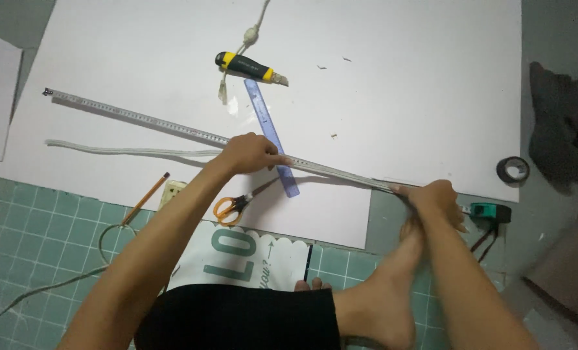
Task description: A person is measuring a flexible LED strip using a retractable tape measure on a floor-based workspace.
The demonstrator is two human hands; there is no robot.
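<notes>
Both hands, left hand [249, 153] & right hand [433, 198], press tape measure [172, 126] flat across white board [399, 97].

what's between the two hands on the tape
In the head view, the tape runs from left hand to right hand; only the blue ruler crosses it, beside the left fingers.

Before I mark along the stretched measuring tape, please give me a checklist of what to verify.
1. Measuring tape lies flat across the white board: ok.
2. Left hand presses the tape: ok.
3. Right hand holds the tape near its green case: ok.
4. Pencil within reach: ok, but neither hand is free.
5. Blue ruler square to the tape: cannot tell.
6. Utility knife blade retracted: not ok, tip shows.
</notes>
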